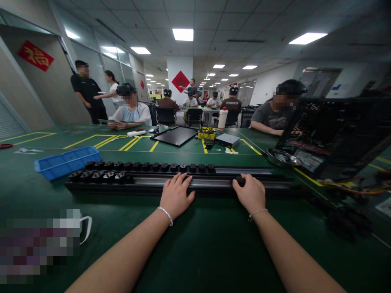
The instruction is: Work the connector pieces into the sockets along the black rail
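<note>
Two long black rails [210,190] with silvery channels lie side by side across the green table in front of me. Small black blocks [97,176] stand in a row at the left of the near rail, and a longer row of black blocks [155,166] fills much of the far one. My left hand [176,196] rests on the near rail's middle, fingers spread, holding nothing visible. Farther right, my right hand [251,190] pinches a small black block [240,180] over the same rail; whether it touches the channel is hard to tell.
A blue plastic bin [65,162] sits behind the rails' left end. To the right are a metal bowl [282,158] of small parts and a large black open case [345,134]. Beyond lie a dark flat panel [177,136] and a grey box [227,140]. Co-workers sit across the table.
</note>
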The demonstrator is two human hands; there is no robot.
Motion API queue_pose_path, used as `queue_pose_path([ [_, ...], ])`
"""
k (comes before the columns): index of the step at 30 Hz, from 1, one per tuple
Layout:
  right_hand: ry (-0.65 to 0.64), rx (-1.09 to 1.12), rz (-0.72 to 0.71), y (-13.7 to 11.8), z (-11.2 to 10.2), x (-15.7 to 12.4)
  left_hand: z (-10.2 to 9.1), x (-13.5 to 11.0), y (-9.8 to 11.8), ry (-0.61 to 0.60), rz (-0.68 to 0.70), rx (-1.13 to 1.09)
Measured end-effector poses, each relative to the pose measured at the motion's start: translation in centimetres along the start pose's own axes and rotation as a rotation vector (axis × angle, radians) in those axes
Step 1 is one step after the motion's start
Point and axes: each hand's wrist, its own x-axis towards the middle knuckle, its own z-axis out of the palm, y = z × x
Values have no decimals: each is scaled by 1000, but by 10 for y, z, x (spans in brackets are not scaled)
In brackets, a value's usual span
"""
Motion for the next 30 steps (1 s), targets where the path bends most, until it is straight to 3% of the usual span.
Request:
queue_pose_path([
  [30, -33, -16, 30, 1, -1, 2, 0, 0, 1, 4, 1, -9],
])
